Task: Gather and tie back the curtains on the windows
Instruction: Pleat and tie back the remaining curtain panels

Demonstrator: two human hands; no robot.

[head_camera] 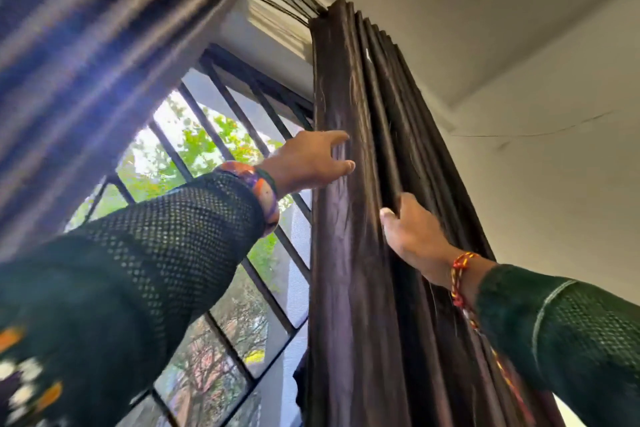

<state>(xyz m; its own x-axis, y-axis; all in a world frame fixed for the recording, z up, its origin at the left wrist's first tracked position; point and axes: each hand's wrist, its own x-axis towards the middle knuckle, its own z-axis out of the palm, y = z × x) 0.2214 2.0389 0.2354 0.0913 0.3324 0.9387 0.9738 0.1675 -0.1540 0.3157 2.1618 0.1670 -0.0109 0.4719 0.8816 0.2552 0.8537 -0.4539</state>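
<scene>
The dark brown curtain on the right side of the barred window is already bunched into tight pleats against the wall, so the gathering looks largely done; no tie-back shows around it, and the tying seems left to do. A second curtain hangs blurred at upper left, its state unclear. The left hand rests on the bundle's window-side edge, fingers nearly straight. The right hand sits lower, thumb out front, fingers tucked into the folds, apparently gripping them.
</scene>
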